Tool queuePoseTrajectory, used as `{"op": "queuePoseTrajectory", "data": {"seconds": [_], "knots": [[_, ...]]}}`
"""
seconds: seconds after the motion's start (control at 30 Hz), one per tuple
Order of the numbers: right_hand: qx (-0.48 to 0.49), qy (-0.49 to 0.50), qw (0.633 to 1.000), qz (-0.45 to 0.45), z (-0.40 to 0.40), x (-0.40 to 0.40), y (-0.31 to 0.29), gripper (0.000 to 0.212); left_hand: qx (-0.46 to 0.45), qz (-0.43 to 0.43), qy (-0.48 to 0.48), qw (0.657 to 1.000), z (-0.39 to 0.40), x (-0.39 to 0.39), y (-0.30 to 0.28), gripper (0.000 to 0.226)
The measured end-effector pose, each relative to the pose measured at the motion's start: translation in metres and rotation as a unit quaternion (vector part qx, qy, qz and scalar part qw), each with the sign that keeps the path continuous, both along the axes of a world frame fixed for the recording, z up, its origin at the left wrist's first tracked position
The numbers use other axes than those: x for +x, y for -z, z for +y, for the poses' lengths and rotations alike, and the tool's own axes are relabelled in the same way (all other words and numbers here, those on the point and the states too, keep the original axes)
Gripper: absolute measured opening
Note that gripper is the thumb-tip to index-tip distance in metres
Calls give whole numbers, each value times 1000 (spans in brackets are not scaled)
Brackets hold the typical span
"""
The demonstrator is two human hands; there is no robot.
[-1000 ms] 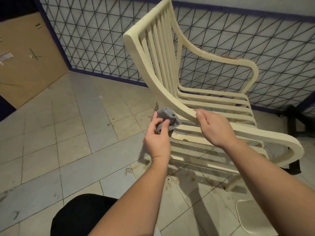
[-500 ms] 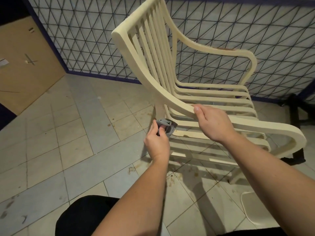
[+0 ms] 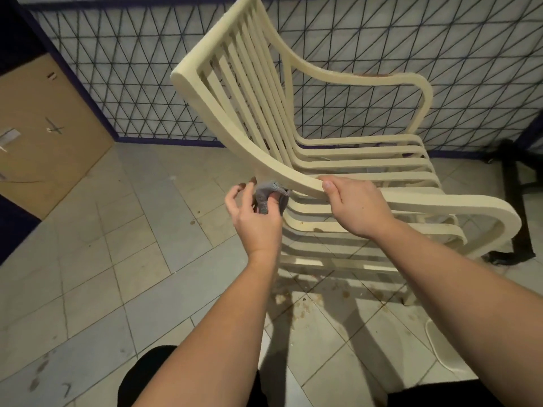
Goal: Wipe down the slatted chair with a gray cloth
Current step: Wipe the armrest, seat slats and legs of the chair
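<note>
A cream slatted plastic chair [image 3: 338, 160] stands tilted on the tiled floor, its back toward the left and its seat slats running right. My right hand [image 3: 357, 208] grips the near armrest rail where it curves down from the backrest. My left hand [image 3: 257, 218] holds a small bunched gray cloth [image 3: 269, 195] pressed against the underside of that rail, beside the seat slats. Part of the cloth is hidden behind my fingers.
A wire lattice fence [image 3: 382, 54] runs behind the chair. A brown board [image 3: 44, 127] leans at the left. A dark metal frame [image 3: 517, 186] stands at the right. A pale rounded object [image 3: 443, 351] lies at lower right. Brown stains [image 3: 305, 306] spot the tiles under the chair.
My left hand has shifted the cloth up against the underside of the armrest rail. My right hand stays on the rail. The camera view has drifted slightly.
</note>
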State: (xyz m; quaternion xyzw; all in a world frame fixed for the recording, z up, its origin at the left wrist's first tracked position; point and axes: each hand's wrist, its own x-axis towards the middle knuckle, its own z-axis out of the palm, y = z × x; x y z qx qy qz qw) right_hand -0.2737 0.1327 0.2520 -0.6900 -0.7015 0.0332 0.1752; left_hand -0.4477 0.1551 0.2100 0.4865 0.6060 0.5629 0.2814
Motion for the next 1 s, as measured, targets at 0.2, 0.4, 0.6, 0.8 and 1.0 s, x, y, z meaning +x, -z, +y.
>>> {"op": "queuePoseTrajectory", "data": {"seconds": [0.2,0.4,0.6,0.8,1.0], "knots": [[10,-1,1000,-10,3,1,3,41,-13,-100,-62,993,-4,15,18,32],[6,-2,1000,0,-1,2,2,42,-136,-121,-29,983,-23,23,29,47],[11,-4,1000,-14,-1,1,4,41,-85,-132,-9,988,-13,9,3,47],[55,4,998,-22,1,1,12,40,-98,-29,42,994,-4,-9,48,45],[126,39,990,-49,1,-5,21,40,-214,9,82,973,-3,-18,133,38]]}}
